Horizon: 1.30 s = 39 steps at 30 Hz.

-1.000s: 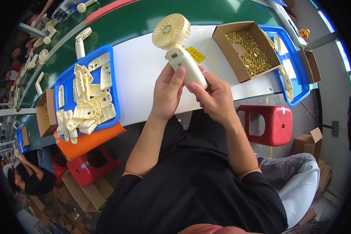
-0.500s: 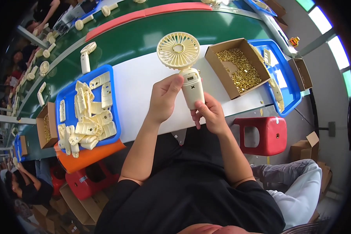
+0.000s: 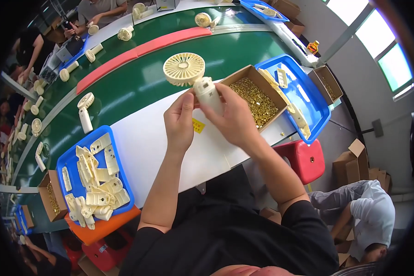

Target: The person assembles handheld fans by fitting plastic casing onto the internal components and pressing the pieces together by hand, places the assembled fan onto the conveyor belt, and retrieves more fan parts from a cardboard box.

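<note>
Both my hands hold a cream handheld fan [image 3: 210, 97] above the white work surface [image 3: 147, 133]. Its round slatted head [image 3: 184, 68] points away from me, tilted to the left. My left hand [image 3: 179, 122] closes on the handle's left side, thumb up near the neck. Around the right side of the handle wraps my right hand [image 3: 235, 115], hiding its lower part. Close by that hand is a cardboard box [image 3: 272, 94] full of small gold-coloured metal parts [image 3: 255, 99]. A yellow label [image 3: 198, 125] lies on the surface under my hands.
To the left, a blue tray [image 3: 129, 177] holds cream shell pieces. Another blue tray [image 3: 315, 110] sits right of the box. Beyond runs a green conveyor [image 3: 138, 87] with a pink strip [image 3: 163, 43] and several fans. A red stool [image 3: 308, 158] and a crouching person [image 3: 372, 211] are at right.
The fan has moved left and tipped back, its head now flatter. My right hand has shifted from the handle's bottom up its right side. The view has turned, and the yellow label shows.
</note>
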Tool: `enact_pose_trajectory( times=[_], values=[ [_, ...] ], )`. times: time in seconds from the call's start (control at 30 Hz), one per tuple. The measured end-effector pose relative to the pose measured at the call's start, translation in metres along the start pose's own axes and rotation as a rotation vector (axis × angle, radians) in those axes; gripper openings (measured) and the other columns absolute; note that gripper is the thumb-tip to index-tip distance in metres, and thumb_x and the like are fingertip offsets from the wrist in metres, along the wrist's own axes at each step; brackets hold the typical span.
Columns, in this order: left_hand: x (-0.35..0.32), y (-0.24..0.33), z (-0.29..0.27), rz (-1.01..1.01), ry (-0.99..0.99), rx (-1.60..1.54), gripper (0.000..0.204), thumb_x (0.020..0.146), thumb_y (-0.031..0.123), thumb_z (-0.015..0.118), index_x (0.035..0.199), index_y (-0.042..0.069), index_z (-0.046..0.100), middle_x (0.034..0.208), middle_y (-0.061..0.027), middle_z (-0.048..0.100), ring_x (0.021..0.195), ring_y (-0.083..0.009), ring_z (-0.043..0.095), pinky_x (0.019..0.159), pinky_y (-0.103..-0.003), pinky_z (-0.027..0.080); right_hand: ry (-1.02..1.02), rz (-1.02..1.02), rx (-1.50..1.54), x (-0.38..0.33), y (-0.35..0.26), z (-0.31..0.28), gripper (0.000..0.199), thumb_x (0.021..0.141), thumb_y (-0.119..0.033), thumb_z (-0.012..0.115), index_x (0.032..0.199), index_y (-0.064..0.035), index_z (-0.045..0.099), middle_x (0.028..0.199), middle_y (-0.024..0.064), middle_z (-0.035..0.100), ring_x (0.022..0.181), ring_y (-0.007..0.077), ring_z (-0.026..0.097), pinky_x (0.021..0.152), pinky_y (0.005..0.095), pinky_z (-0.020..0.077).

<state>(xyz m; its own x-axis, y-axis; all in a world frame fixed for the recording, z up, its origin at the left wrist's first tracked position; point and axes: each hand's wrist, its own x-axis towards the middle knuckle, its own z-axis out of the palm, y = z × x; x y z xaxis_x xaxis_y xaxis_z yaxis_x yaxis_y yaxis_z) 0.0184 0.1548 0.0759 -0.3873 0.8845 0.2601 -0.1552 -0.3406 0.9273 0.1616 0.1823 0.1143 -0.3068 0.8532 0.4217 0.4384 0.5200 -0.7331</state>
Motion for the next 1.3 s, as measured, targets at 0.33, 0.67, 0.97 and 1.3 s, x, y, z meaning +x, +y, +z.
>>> enact_pose_trajectory(
  times=[0.33, 0.67, 0.97, 1.3],
  values=[
    [0.009, -0.050, -0.031, -0.351, -0.208, 0.146, 0.040, 0.109, 0.033, 0.049, 0.121, -0.001, 0.067, 0.098, -0.0109, 0.076, 0.080, -0.0100, 0.064, 0.074, -0.025, 0.052, 0.185, 0.345, -0.239, 0.316, 0.253, -0.051, 0.063, 0.091, -0.040, 0.068, 0.123, 0.0116, 0.053, 0.108, 0.0280, 0.068, 0.104, 0.0372, 0.067, 0.093, 0.0422, 0.0509],
    [0.020, -0.064, -0.041, -0.458, -0.205, 0.291, 0.031, 0.106, 0.023, 0.054, 0.123, -0.001, 0.065, 0.092, -0.0100, 0.076, 0.075, -0.0107, 0.068, 0.069, -0.026, 0.055, 0.115, 0.191, -0.597, 0.483, 0.465, 0.002, 0.075, 0.094, -0.047, 0.061, 0.125, 0.0198, 0.046, 0.129, 0.0417, 0.052, 0.124, 0.0514, 0.055, 0.105, 0.0499, 0.0458],
    [0.024, -0.065, -0.038, -0.392, -0.271, 0.416, 0.024, 0.101, 0.014, 0.060, 0.119, 0.000, 0.068, 0.091, -0.0098, 0.076, 0.072, -0.0117, 0.069, 0.068, -0.025, 0.055, -0.003, 0.322, -0.983, 0.468, 0.398, -0.006, 0.058, 0.093, -0.049, 0.062, 0.124, 0.0003, 0.065, 0.133, 0.0279, 0.060, 0.121, 0.0456, 0.060, 0.098, 0.0467, 0.0505],
    [0.010, -0.067, -0.033, -0.335, -0.358, 0.522, 0.024, 0.101, 0.018, 0.059, 0.112, -0.001, 0.069, 0.093, -0.0124, 0.076, 0.087, -0.0171, 0.075, 0.074, -0.029, 0.057, -0.809, 0.101, -0.545, 0.199, 0.078, -0.032, 0.045, 0.098, -0.035, 0.065, 0.125, 0.0010, 0.065, 0.108, 0.0157, 0.073, 0.099, 0.0275, 0.069, 0.089, 0.0380, 0.0537]
  ],
)
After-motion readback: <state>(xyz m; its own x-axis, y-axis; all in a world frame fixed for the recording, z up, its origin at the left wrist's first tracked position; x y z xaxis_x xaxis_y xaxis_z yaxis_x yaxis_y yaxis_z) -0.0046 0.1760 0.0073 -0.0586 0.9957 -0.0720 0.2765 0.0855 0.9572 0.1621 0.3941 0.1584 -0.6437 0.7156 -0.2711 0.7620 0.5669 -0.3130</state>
